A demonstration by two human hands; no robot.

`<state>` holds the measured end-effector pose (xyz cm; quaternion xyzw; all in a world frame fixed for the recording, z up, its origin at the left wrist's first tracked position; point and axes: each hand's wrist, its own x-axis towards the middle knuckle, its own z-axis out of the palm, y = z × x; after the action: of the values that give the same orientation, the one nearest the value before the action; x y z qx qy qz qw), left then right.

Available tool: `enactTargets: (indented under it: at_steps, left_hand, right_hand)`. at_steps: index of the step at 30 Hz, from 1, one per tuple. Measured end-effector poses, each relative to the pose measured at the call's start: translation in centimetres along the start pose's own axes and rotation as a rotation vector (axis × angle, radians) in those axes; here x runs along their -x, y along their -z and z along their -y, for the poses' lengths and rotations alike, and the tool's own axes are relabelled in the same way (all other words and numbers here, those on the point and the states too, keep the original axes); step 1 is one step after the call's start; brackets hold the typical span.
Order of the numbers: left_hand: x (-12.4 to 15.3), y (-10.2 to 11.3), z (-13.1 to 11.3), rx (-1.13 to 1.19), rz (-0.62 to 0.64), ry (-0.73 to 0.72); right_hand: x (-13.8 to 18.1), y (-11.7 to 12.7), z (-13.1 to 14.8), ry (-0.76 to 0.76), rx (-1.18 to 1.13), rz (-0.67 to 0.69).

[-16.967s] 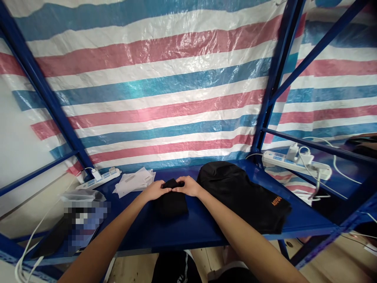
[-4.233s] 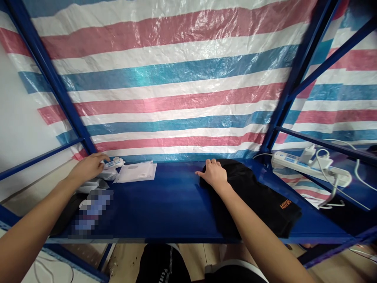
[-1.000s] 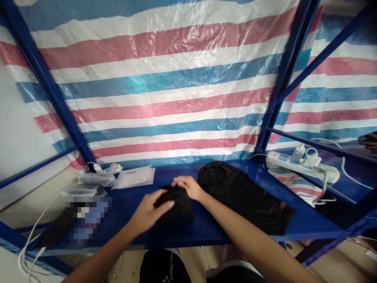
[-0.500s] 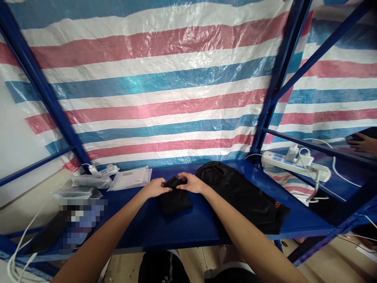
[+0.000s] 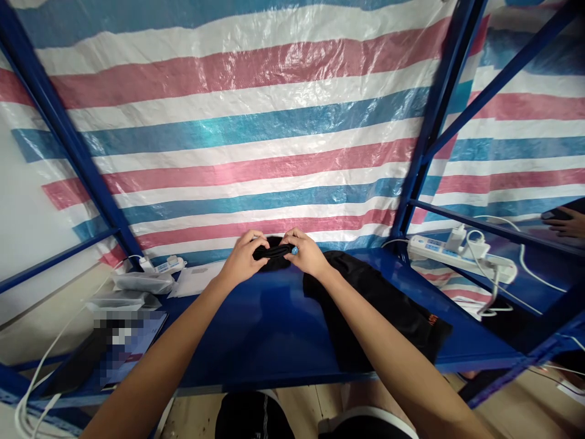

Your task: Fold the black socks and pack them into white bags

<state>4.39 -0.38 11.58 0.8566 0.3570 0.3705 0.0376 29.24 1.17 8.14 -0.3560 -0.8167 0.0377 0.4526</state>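
Between my hands is a small folded bundle of black cloth [image 5: 274, 252], its layered edge turned toward me, over the back of the blue table [image 5: 265, 329]. My left hand [image 5: 242, 259] is closed on its left end, thumb below and fingers above. On the other end, my right hand [image 5: 308, 253] grips in the same way. A small blue spot shows by the right fingers; I cannot tell what it is. Under and beside my right forearm lies a larger black garment [image 5: 381, 305] with orange lettering near its lower right end.
At the left back are flat white plastic packets [image 5: 194, 279], clear plastic bags [image 5: 141, 282] and a small power strip [image 5: 169, 264]. A dark flat item, partly pixelated, lies front left. On the right, a long power strip [image 5: 461, 256] trails cables beside the blue frame. Another person's hand [image 5: 569, 224] holds a dark object.
Both hands have lifted the folded black cloth off the table's middle and moved it toward the back, tipping its layered edge toward me. The larger garment stays on the table.
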Motion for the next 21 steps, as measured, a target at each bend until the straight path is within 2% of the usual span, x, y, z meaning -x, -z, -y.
enactTargets:
  at_steps: [1, 3, 6, 8, 10, 17, 21]
  left_hand:
    - [0.3, -0.3, 0.0, -0.103, -0.08, -0.051]
    - [1.8, -1.8, 0.4, -0.245, -0.131, -0.117]
    - [5.1, -5.0, 2.1, -0.273, 0.002, -0.14]
    - [7.1, -6.9, 3.4, -0.205, 0.096, -0.103]
    - [8.5, -8.1, 4.5, -0.132, 0.119, -0.056]
    - [9.7, -8.4, 5.5, -0.049, 0.067, -0.03]
    - [9.8, -8.2, 5.5, -0.022, 0.056, 0.007]
  right_hand:
    - [0.3, -0.3, 0.1, 0.063, 0.065, -0.044]
    - [1.7, -1.3, -0.2, 0.159, 0.156, -0.012]
    - [4.5, -3.0, -1.4, 0.192, 0.155, 0.134]
    - [6.0, -3.8, -2.3, 0.142, 0.111, 0.195]
    - [6.9, -4.3, -2.8, 0.088, 0.078, 0.234]
    - [7.2, -5.1, -3.3, -0.011, -0.05, 0.286]
    - [7.1, -5.0, -3.0, -0.038, -0.047, 0.246]
